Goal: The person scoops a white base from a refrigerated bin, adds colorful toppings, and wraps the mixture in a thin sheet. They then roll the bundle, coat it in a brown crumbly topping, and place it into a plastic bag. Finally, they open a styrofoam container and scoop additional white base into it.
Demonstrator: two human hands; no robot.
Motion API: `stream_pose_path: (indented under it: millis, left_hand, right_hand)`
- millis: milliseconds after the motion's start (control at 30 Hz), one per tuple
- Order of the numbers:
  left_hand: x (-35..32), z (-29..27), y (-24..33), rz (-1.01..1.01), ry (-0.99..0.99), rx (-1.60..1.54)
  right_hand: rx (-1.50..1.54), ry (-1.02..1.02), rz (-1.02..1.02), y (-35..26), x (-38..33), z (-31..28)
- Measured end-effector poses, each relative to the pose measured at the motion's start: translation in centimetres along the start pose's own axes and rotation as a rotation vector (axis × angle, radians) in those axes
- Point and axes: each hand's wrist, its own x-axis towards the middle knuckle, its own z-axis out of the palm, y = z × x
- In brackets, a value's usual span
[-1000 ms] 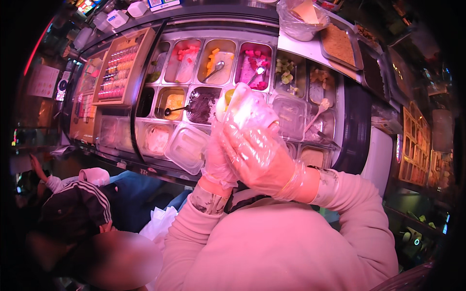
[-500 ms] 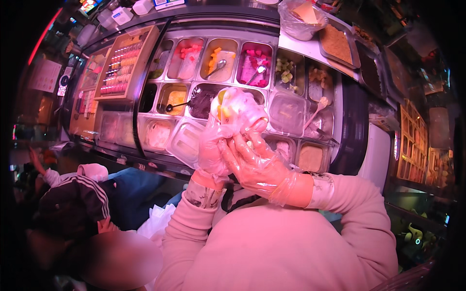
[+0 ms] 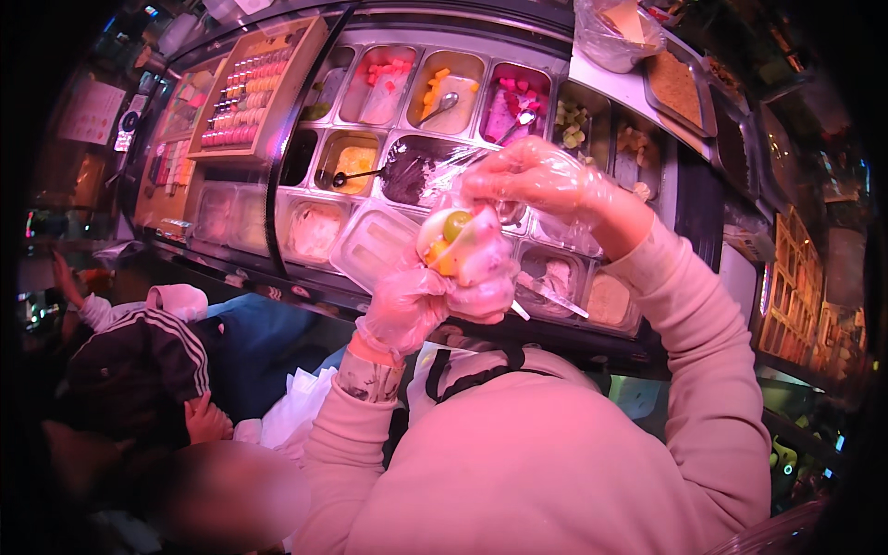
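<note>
Now the soft white treat (image 3: pixel 483 273) sits in just one hand, in front of the person's body, over the near row of pans. A round green fruit (image 3: pixel 456 224) and some orange bits (image 3: pixel 440 257) peek out of its top.

The left hand (image 3: pixel 407 301), in a clear glove, has its fingers curled around the side of the treat. Half a second ago the right hand (image 3: pixel 541 180) was on it too, with both hands close together. Now the right hand has gone up and away from the treat. Its fingers are bent and bunched, as if pinching something thin, but I cannot tell what.

So it looks like the left hand is doing all the holding, and the right hand is free for a small job. The treat looks soft, so I guess a hard squeeze could squash it.

Left of the treat, a clear lid (image 3: pixel 377 236) leans over the pans. Behind it is a pan of dark stuff (image 3: pixel 404 180). Farther back is a pan of bright pink cubes (image 3: pixel 506 120). Off to the left is a wooden box of little round cookies (image 3: pixel 259 88).
</note>
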Motion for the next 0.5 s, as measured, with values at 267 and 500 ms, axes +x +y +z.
stream_pose_path:
  millis: [267,500]
  left_hand:
    - [-0.2,-2.0,1.4,-0.041,-0.021,0.084]
    - [0.2,-3.5,2.4,-0.089,0.07,0.081]
  right_hand:
    - [0.093,-0.397,0.199,0.7,4.5,0.6]
    - [-0.382,-0.387,-0.136,-1.1,5.1,1.2]
